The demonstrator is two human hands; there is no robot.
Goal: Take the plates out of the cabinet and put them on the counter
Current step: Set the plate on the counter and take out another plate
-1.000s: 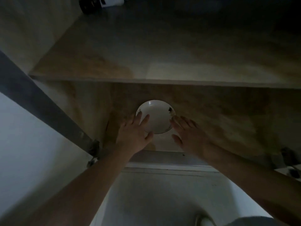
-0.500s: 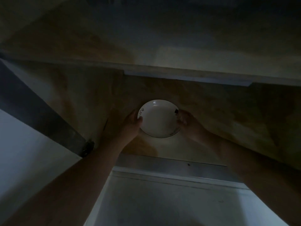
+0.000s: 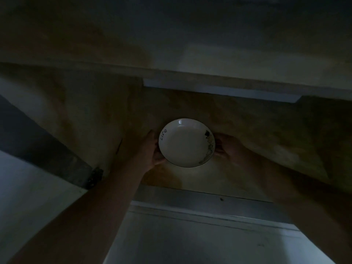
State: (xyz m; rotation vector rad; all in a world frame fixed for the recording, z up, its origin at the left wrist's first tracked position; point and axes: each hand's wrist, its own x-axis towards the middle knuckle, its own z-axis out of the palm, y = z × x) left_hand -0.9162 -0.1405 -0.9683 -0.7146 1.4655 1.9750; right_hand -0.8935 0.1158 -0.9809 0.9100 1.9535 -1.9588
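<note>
Dim light is covering the whole scene; detail is hard to read away from the plate. Nearest the camera, a pale panel (image 3: 209, 242) is filling the bottom of the view, with a grey ledge (image 3: 209, 199) running across just above it. Two bare forearms are reaching up and away from the lower corners toward the cabinet (image 3: 276, 134) interior.

Left hand (image 3: 150, 151) is gripping the left rim of the plate (image 3: 185, 143), thumb curled up against the lower-left edge, remaining fingers passing behind the rim and mostly hidden. Right hand (image 3: 225, 146) is holding the right rim, fingers curled around the edge; shadow is obscuring the fingertips.

Plate: round, white or off-white, shallow with a slightly dished centre, thin dark line tracing the rim. Handwritten-style dark lettering is sitting on the left inner slope. A dark mark and a chain of looped, faint outlines are running down the right inner slope; the motif cannot be made out. Its inner face is tilted toward the camera. It is sitting between both hands, inside the cabinet, over the brown mottled wood surface. Whether it is touching that surface cannot be told.

Further back, a shelf edge (image 3: 219, 86) is crossing the view, with a pale strip beneath it. At left, a dark band (image 3: 38, 147) is running diagonally down to a metal hinge (image 3: 94, 178).
</note>
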